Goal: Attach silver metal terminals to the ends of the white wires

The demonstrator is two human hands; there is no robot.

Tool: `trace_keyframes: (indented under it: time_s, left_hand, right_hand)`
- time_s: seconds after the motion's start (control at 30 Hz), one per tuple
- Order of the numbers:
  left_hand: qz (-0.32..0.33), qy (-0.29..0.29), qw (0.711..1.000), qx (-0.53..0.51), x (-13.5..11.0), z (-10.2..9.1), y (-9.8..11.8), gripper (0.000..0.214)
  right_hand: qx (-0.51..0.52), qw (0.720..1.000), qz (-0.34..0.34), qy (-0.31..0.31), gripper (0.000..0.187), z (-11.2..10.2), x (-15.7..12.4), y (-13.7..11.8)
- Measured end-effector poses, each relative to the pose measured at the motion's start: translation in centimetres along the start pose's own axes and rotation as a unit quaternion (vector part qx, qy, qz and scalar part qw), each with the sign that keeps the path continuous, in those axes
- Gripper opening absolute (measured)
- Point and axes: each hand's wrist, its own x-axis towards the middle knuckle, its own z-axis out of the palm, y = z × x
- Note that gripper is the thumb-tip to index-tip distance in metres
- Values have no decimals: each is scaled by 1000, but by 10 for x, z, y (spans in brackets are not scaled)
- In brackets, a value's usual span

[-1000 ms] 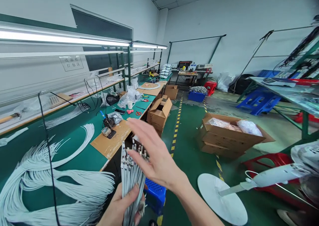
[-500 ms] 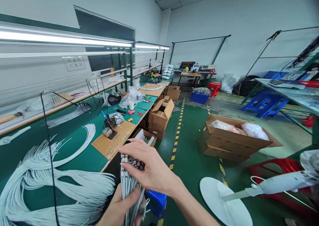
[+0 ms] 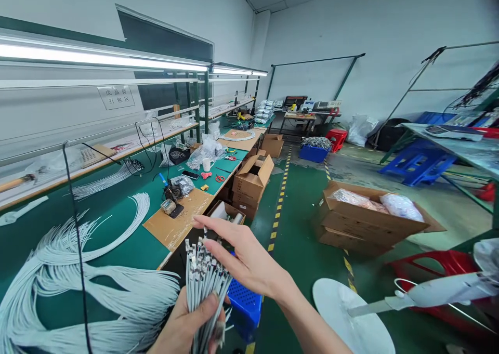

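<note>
My left hand is wrapped around a thick bundle of grey cables at the bottom centre, held upright with small metal-and-white connector ends at uneven heights on top. Over those ends is my right hand, its fingers stretched out and the thumb apart from them. One cable end sticks up between thumb and fingers; whether they touch it I cannot tell. On the green bench at left lies a large heap of white cables, fanned out and partly curved.
A soldering iron stand sits on a brown board. A black cord hangs over the bench. Beneath my hands is a blue stool. Cartons line the bench; a white fan and an open box are right.
My right hand has lifted slightly and shifted right, off the top of the bundle, exposing the connector ends. The bundle's top looks more spread and uneven. My left hand keeps its grip.
</note>
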Motion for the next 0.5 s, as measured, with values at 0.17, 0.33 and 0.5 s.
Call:
trace_keyframes:
  time_s: [0.17,0.33,0.5]
  left_hand:
    - [-1,11,1000,-1,-1,0,1,67]
    - [4,18,1000,-5,-2,-2,2,66]
    - [15,13,1000,-6,-1,-3,1,64]
  right_hand:
    - [-3,1000,28,-10,33,3,0,2]
    - [9,1000,2,-19,38,4,-4,-4]
    - [114,986,76,89,34,1,-5,-1]
